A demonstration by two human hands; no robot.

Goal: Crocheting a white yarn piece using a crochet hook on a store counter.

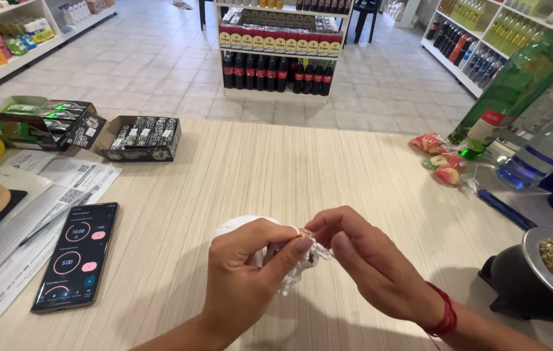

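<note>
On counter [237, 169], hands [309, 260] hiding white wad [296, 276]

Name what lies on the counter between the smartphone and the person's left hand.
Nothing: in the head view, bare striped counter separates the smartphone from the left hand, which holds white crochet work.

- Bright, even daylight is seen throughout.
- Soft shadows are cast beneath the hands [302, 266] on the counter [257, 169].
- Edges are bent by wide-angle distortion.
</note>
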